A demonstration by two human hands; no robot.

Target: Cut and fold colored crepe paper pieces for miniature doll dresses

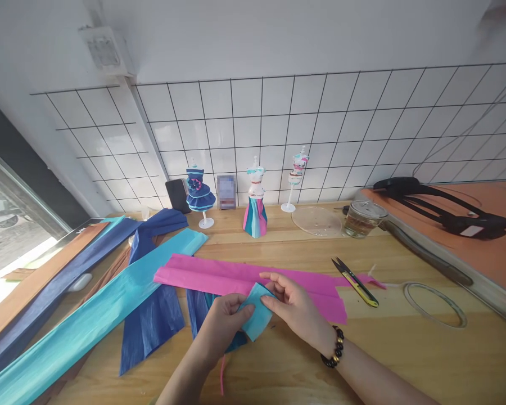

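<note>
Both hands hold a small folded piece of light blue crepe paper (pixel 256 318) just above the wooden table (pixel 405 349). My left hand (pixel 221 323) pinches its left edge. My right hand (pixel 293 306), with a dark bead bracelet at the wrist, grips its upper right side with the fingers spread over it. Under and behind the hands lies a long pink crepe paper strip (pixel 219 275). A dark blue crepe sheet (pixel 152 320) lies to the left of the hands.
A long light blue strip (pixel 88 320) and brown and dark blue strips (pixel 46 281) cover the left side. Thread snips (pixel 356 281) and a tape ring (pixel 434 304) lie to the right. Three small dress mannequins (pixel 255 202), a glass jar (pixel 362 219) and clear lid (pixel 316 220) stand at the back.
</note>
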